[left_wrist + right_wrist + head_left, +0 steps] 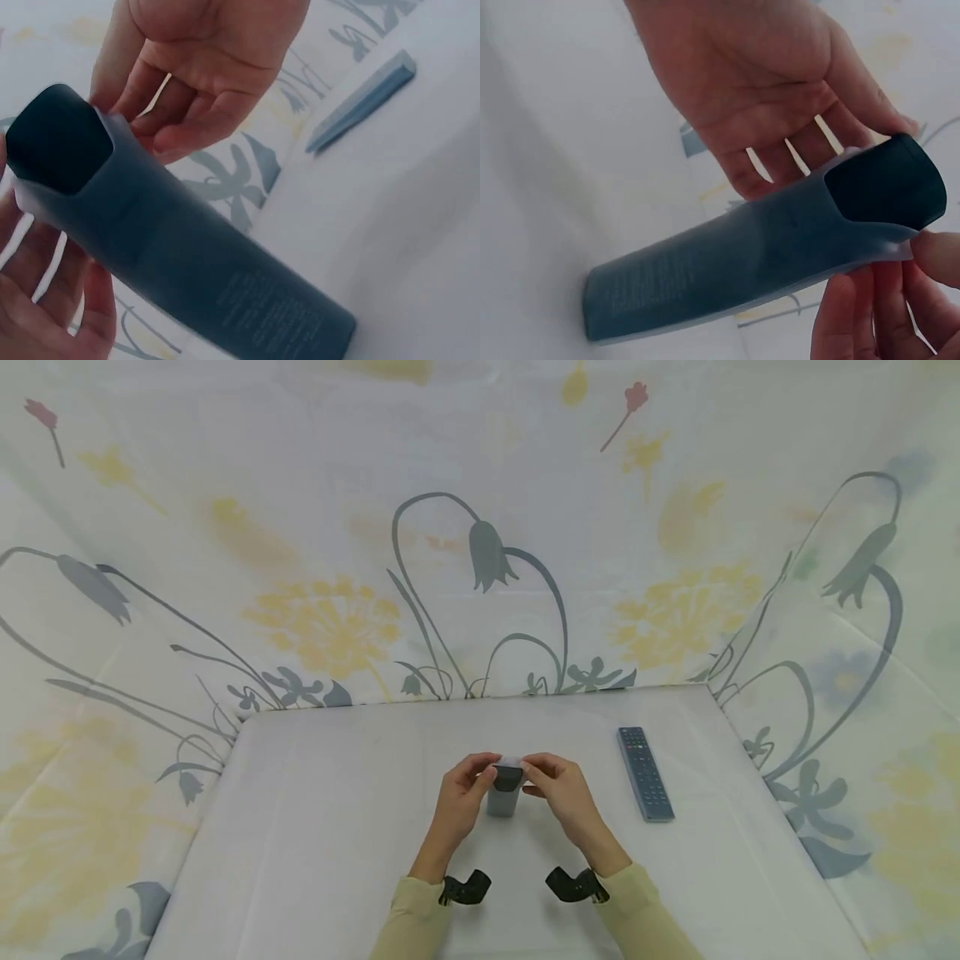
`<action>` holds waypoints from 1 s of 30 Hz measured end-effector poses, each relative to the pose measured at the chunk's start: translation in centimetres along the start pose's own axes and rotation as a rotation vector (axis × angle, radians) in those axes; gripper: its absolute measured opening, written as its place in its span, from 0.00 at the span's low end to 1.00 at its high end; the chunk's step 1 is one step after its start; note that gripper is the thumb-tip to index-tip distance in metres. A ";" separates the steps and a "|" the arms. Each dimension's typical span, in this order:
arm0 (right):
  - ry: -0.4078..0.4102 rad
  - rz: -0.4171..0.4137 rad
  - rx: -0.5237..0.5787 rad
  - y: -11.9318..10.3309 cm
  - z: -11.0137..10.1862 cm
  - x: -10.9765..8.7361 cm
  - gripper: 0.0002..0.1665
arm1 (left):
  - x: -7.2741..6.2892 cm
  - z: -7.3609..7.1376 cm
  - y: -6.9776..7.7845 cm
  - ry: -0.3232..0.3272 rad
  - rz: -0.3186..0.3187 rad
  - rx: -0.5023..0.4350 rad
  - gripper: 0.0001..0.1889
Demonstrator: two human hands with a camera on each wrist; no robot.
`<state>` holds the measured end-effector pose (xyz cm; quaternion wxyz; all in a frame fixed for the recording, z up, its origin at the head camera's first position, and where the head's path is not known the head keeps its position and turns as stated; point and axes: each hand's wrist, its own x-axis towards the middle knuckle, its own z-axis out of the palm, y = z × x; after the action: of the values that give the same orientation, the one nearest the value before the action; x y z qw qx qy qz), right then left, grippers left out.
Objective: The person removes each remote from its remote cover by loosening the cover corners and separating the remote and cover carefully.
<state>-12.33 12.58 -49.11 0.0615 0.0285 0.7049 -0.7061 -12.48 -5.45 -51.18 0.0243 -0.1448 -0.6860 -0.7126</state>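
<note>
Both hands work in the head view: left hand (460, 797) and right hand (564, 795) pinch, with bent fingers, the top of a cover (501, 806) around a dark device (508, 778), upright near the middle of the table (337, 818); a remote (646, 774) lies toward the right edge. Left wrist view shows the cover smooth, probably light and slippery. In right wrist view its mouth flares, likely soft; the sides, over the stiffer device, seem better to hold.
</note>
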 end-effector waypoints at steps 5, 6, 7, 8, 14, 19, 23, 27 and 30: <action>0.033 -0.028 -0.009 -0.1 0.6 -0.2 0.09 | -0.2 0.0 0.3 0.112 -0.138 -0.015 0.16; 0.041 -0.034 -0.010 -0.1 0.8 -0.2 0.09 | -0.2 -0.1 0.5 0.134 -0.167 0.004 0.17; 0.048 -0.039 -0.012 0.0 0.9 -0.3 0.09 | -0.2 -0.1 0.7 0.153 -0.196 0.029 0.17; 0.057 -0.045 -0.013 0.0 1.0 -0.3 0.09 | -0.2 -0.2 0.8 0.170 -0.225 0.057 0.18; 0.091 -0.093 -0.063 0.2 1.4 -0.4 0.08 | -0.1 -0.6 2.1 0.201 -0.342 0.100 0.14; 0.093 -0.141 -0.090 0.3 1.5 -0.6 0.08 | 0.1 -0.6 2.5 0.178 -0.366 0.084 0.13; 0.079 -0.190 -0.106 0.5 1.6 -0.7 0.10 | 0.4 -0.3 2.4 0.170 -0.406 0.069 0.13; 0.062 -0.189 -0.116 0.7 1.5 -0.8 0.11 | 0.5 0.0 2.3 0.190 -0.429 0.040 0.12; 0.046 -0.148 -0.076 1.0 1.4 -0.8 0.13 | 0.4 0.1 2.0 0.210 -0.440 0.030 0.12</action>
<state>-11.37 11.25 -49.96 -0.0061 -0.0099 0.7326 -0.6806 -12.38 -5.41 -49.10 -0.0581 0.0831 -0.7052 -0.7017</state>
